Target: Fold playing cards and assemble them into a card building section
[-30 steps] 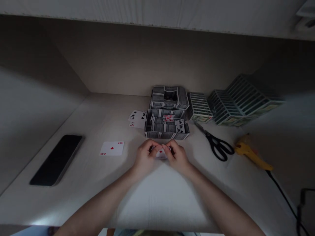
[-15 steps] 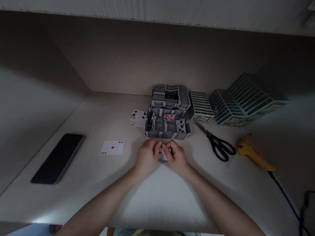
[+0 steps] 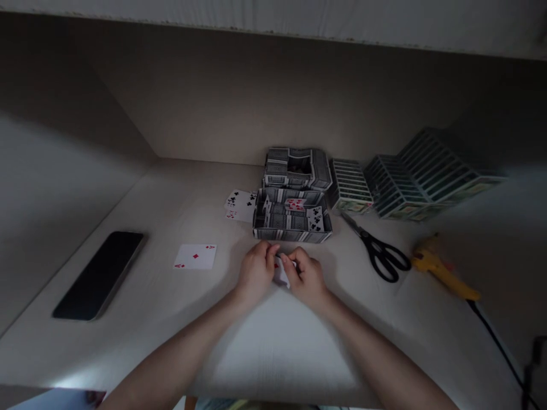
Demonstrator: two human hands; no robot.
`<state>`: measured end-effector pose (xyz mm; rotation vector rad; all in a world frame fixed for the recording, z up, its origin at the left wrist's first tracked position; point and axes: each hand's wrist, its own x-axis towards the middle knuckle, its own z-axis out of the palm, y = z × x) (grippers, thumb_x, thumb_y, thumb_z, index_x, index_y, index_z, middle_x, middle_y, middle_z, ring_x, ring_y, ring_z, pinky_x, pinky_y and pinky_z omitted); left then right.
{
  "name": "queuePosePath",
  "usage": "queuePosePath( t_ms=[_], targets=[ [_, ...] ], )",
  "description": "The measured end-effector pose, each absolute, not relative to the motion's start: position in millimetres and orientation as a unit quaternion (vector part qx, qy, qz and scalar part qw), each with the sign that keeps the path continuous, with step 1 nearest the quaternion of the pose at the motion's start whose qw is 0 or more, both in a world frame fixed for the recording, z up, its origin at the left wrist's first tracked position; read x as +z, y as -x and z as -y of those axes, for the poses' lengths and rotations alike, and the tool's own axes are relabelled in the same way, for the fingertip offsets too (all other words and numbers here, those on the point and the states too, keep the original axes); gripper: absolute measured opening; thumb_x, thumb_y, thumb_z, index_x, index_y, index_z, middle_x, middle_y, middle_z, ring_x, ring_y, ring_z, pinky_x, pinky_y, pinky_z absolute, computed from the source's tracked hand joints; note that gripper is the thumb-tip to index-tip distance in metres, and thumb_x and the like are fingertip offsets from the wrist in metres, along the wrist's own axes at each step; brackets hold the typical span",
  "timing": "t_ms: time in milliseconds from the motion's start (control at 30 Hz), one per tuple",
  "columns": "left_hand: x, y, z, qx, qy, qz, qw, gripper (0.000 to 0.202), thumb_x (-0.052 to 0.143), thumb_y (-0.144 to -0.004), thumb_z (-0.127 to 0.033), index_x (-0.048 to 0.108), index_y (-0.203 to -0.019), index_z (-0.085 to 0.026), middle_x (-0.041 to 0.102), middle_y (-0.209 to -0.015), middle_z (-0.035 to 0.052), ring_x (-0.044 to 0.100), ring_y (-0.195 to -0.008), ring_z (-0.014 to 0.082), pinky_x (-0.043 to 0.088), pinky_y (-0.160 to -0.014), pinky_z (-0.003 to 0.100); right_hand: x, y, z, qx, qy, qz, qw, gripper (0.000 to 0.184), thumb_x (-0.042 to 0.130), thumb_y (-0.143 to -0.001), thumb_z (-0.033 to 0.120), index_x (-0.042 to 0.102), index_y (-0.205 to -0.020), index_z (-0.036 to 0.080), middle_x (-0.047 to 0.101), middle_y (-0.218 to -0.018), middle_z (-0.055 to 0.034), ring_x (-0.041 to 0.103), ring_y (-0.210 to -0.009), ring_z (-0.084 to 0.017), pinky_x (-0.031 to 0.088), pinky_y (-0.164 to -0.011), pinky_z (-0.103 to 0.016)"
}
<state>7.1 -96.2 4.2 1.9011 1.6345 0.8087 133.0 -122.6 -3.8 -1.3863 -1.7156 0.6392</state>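
White with red diamonds: the loose ace (image 3: 195, 257); the held card (image 3: 282, 277) is white, too, with a red mark. Grey patterning and whitish stripes cover the open box (image 3: 292, 235) (black clubs and red pips inside). Phone (image 3: 100, 276) and scissors handles (image 3: 374, 245) are black — the glue gun (image 3: 444, 278) yellow, the tabletop (image 3: 273, 347) pale grey.
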Motion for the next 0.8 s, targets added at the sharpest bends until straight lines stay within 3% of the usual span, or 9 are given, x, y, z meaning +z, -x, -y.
queuePosePath(
  t_ms=[433,800],
  targets=[
    [2.9,-0.7,88.6,0.353,-0.653,-0.605,0.288,0.038,0.042,-0.08,-0.045,0.049,-0.057,-0.016,0.05,-0.052,-0.0021,0.043,-0.048,0.0085,0.029,-0.045,0.02,-1.7,-136.3,120.1,0.286,0.558,0.659,0.416,0.019,0.042,-0.084,0.032,0.043,-0.07,0.019,0.045,-0.052,0.0047,0.041,-0.043,-0.008,0.028,-0.044,-0.019],
    [1.2,-3.6,93.4,0.363,-0.666,-0.59,0.276,0.036,0.042,-0.081,-0.041,0.045,-0.056,-0.016,0.045,-0.05,-0.0034,0.04,-0.047,0.0078,0.029,-0.046,0.02,-5.4,-134.4,114.1,0.344,0.587,0.611,0.404,0.026,0.047,-0.079,0.04,0.042,-0.063,0.019,0.042,-0.05,0.0056,0.037,-0.044,-0.008,0.027,-0.042,-0.019]
  ],
)
